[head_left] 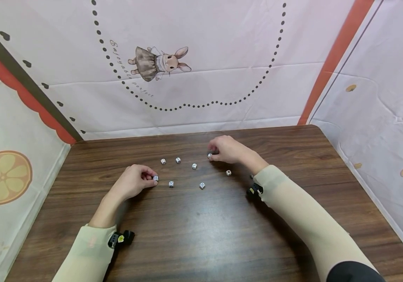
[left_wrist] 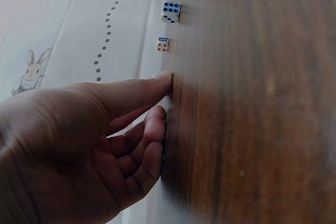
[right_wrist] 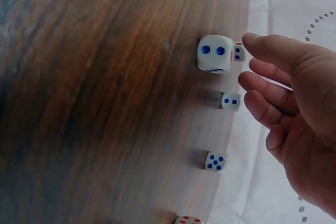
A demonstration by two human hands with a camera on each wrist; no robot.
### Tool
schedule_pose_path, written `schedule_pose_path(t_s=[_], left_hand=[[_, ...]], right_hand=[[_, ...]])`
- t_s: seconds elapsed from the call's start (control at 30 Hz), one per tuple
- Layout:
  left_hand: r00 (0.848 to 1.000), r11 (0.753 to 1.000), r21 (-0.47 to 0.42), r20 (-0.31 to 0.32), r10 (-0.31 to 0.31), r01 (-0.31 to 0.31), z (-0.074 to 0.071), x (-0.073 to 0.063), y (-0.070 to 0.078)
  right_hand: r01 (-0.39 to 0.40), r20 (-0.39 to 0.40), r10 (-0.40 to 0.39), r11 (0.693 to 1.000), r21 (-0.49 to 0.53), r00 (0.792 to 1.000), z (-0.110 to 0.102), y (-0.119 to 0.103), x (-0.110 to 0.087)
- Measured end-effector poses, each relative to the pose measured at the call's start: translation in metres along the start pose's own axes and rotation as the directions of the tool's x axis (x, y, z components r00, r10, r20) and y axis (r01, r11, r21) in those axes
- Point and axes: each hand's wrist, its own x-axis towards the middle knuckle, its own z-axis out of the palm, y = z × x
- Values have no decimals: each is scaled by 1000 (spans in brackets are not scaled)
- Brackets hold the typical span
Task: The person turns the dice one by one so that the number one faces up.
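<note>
White dice are spread over the brown wooden table (head_left: 180,235). At the left, my left hand (head_left: 134,182) holds one die (head_left: 155,178) between thumb and fingertips; the thumb and fingers hide that die in the left wrist view. Farther back, my right hand (head_left: 227,149) reaches in from the right, with thumb and fingertips at either side of another die (head_left: 209,156). In the right wrist view this die (right_wrist: 239,52) shows between the thumb tip and fingers, partly behind a nearer die (right_wrist: 215,54). Just right of the left hand lies a die (head_left: 171,184).
Two dice, one (head_left: 163,161) left of the other (head_left: 178,160), lie toward the back. More dice lie in the middle (head_left: 194,166), nearer the front (head_left: 202,185) and below the right hand (head_left: 228,172). A die (head_left: 252,176) peeks out by the right wrist. Printed cloth (head_left: 205,94) encloses the table.
</note>
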Motion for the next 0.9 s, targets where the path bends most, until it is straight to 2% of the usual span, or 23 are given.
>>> schedule_pose_path(t_s=[0.3, 0.9], left_hand=[[1000, 1000, 7, 1, -6, 6, 0, 0, 0], [1000, 1000, 5, 5, -10, 10, -1, -1, 1]], right_hand=[[-12, 8, 13, 998, -62, 1000, 6, -2, 5], [-25, 30, 27, 998, -62, 999, 9, -5, 5]])
